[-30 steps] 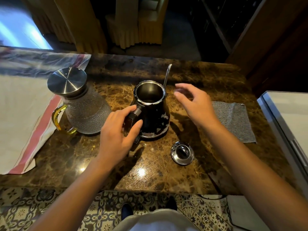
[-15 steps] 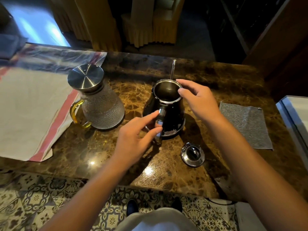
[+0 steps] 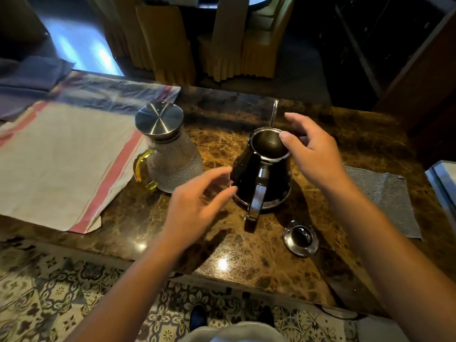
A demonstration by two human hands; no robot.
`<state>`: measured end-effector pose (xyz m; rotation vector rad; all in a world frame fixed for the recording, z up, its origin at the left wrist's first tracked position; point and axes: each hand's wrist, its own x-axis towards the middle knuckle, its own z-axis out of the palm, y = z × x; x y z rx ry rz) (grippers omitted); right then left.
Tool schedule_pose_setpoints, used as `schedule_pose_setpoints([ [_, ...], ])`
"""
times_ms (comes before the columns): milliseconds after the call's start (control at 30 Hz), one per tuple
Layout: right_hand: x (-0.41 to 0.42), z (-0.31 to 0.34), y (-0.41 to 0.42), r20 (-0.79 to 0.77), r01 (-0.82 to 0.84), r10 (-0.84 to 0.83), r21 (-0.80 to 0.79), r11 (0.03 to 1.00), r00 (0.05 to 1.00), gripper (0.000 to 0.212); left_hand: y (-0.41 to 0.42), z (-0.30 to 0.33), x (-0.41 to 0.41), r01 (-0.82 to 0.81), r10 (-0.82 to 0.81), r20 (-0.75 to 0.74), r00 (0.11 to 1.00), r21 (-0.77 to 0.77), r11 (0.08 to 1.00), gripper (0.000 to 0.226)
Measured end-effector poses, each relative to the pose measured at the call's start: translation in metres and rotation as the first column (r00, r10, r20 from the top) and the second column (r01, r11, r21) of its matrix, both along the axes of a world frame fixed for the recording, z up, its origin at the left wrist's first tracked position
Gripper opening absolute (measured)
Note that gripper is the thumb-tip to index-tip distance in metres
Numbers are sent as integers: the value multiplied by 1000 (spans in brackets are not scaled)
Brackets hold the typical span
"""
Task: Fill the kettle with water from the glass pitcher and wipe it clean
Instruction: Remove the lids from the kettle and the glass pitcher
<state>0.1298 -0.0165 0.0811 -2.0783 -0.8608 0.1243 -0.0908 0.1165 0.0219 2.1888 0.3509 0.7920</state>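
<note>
Black gooseneck kettle [image 3: 265,174] upright mid-worktop, lid off, mouth open. Right hand [image 3: 312,151] over the rim, grip loosely spread, thumb at the rim's edge; left hand [image 3: 197,206] spread just beside the body, holding nothing. Glass pitcher [image 3: 170,154] left of it, steel lid on. Risks: tipping the unsteadied kettle; pouring with pitcher lid seated, spilling over the marble worktop [image 3: 259,262] toward kettle lid [image 3: 300,238] and grey cloth [image 3: 385,193].

A restaurant dining room: skirted banquet chairs [image 3: 222,45] behind a marble tabletop [image 3: 246,255], patterned floor tiles [image 3: 49,292].
</note>
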Motion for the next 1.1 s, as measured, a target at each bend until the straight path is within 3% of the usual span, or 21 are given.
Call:
schedule_pose_setpoints([
  [67,-12,16,12,156,-42,46,-28,999,987,47,14,1,-22,-188,178,67,982,216,958,34],
  [133,-24,29,33,240,-133,150,-85,987,959,52,32,-1,-45,-345,332,103,937,397,850,30],
  [233,-38,37,72,281,-276,319,-181,944,905,61,59,-7,-68,-448,491,27,870,456,769,47],
  [333,-57,38,114,287,-384,447,-249,889,847,69,80,-16,-79,-495,583,-93,807,432,754,66],
  [467,-76,35,166,287,-434,550,-380,817,784,76,98,-25,-76,-485,599,-185,779,430,762,59],
  [667,-87,30,201,372,-421,623,-495,760,688,69,107,-29,-68,-488,518,-41,855,277,828,35],
  [833,-84,38,212,376,-442,667,-529,724,643,71,111,-31,-69,-481,502,-10,865,271,834,38],
  [1000,-80,63,218,389,-466,775,-634,617,497,69,118,-36,-71,-445,463,-8,887,259,857,40],
  [1100,-78,61,220,387,-480,792,-640,599,472,68,118,-37,-74,-432,448,6,894,278,858,48],
])
